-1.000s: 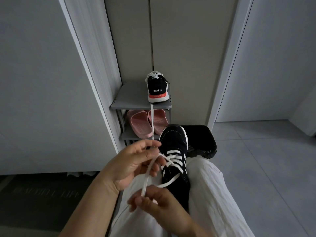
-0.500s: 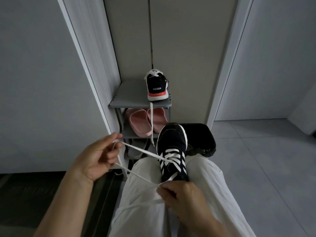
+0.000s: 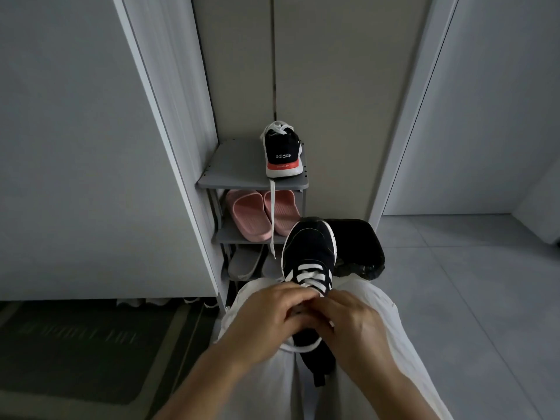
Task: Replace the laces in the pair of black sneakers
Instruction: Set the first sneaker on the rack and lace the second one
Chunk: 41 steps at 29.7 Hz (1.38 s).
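Note:
A black sneaker with white laces lies on my lap, toe pointing away, between my white-trousered legs. My left hand and my right hand meet over its upper eyelets, fingers curled in towards each other around the white lace ends, which are mostly hidden under them. A loop of white lace shows below my hands. The second black sneaker stands heel towards me on the top shelf of a grey shoe rack; its white lace dangles down over the shelf edge.
Pink slippers sit on the rack's middle shelf, grey ones below. A black bag lies on the floor right of the rack. White wall panels flank the rack. A dark mat covers the floor at left; grey tiles spread at right.
My left hand, which had drawn the lace out to the left, has come back to the shoe. Both hands now meet over the eyelets, and the stretched lace is slack and hidden.

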Each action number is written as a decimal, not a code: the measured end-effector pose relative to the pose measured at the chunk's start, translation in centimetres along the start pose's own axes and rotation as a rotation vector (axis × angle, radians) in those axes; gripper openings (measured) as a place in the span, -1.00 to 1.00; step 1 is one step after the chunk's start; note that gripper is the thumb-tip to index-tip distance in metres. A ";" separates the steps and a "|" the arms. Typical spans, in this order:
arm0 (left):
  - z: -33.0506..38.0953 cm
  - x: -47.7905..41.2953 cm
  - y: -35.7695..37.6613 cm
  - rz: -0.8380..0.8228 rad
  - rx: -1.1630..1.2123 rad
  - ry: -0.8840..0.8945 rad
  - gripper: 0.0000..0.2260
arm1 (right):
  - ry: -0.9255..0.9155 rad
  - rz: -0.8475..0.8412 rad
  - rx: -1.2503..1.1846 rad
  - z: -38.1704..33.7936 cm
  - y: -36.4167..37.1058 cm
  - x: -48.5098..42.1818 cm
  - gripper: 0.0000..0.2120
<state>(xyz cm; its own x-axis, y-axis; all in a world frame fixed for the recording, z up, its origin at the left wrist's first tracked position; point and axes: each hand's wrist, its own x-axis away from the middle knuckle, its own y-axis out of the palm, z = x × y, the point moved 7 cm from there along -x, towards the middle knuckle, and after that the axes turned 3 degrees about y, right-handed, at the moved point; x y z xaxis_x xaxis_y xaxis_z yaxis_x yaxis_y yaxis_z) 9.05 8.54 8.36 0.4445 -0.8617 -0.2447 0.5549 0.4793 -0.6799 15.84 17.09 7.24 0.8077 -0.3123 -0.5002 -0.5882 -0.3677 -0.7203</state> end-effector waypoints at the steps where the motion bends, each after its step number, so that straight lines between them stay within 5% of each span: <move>1: -0.2 -0.1 -0.4 0.016 -0.037 0.017 -0.74 | 0.001 0.004 -0.006 0.2 0.0 0.2 -0.82; 8: -1.5 1.3 -1.9 0.024 -0.079 -0.023 -0.89 | -0.027 -0.043 -0.105 -0.5 0.2 0.1 -0.81; 13: -5.8 4.4 -6.7 -0.099 0.055 -0.347 -0.93 | 0.000 -0.104 -0.034 1.9 0.1 0.8 -0.77; 19: -10.2 7.7 -14.3 0.067 -0.280 -0.586 -0.88 | -0.025 -0.109 0.009 2.7 -0.5 0.5 -0.78; 21: -8.4 6.7 -12.0 0.022 -0.309 -0.547 -0.78 | -0.074 -0.028 0.052 1.6 -0.4 0.2 -0.77; 24: -3.7 4.0 -4.7 -0.033 0.061 -0.404 -0.61 | -0.129 0.049 0.046 -0.2 0.0 -0.1 -0.80; 28: -1.9 2.2 0.5 0.038 0.283 -0.322 -0.87 | -0.158 0.077 0.069 -0.4 0.0 0.2 -0.80; 31: -3.7 2.9 -2.2 0.180 0.162 -0.306 -0.87 | -0.104 0.062 0.052 1.8 -0.5 0.9 -0.78; 37: -6.5 5.5 -5.5 0.201 -0.283 -0.238 -0.90 | -0.083 0.056 0.033 2.8 -0.7 0.9 -0.76; 41: -6.0 5.4 -4.5 0.090 -0.076 -0.374 -0.76 | -0.156 0.081 0.006 0.8 0.3 0.6 -0.78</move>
<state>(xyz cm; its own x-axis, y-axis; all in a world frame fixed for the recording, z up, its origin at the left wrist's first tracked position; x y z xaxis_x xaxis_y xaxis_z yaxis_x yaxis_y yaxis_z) 4.78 0.75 5.95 0.7222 -0.6901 -0.0466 0.4544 0.5242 -0.7202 16.21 17.47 6.38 0.7542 -0.2009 -0.6252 -0.6521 -0.3414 -0.6770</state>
